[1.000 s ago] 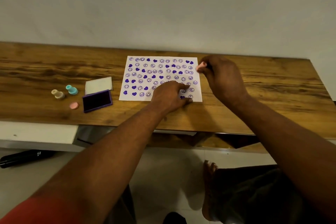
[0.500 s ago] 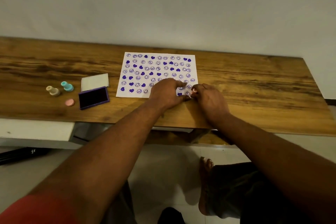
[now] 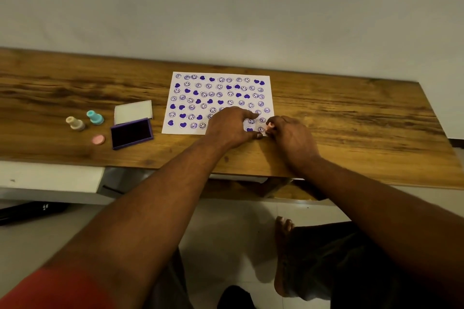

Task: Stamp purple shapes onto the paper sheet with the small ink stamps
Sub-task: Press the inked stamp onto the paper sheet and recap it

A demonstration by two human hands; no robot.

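Pressing flat with spread fingers, the left hand (image 3: 232,124) pins the paper sheet (image 3: 221,98) on the wooden table (image 3: 351,118) — the right hand (image 3: 291,137) pinches a pink stamp (image 3: 270,127) at its near right corner — ink pad (image 3: 131,133) well left

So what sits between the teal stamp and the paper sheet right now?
In the head view, the open purple ink pad and its white lid lie between the teal stamp and the paper sheet, each apart from the sheet.
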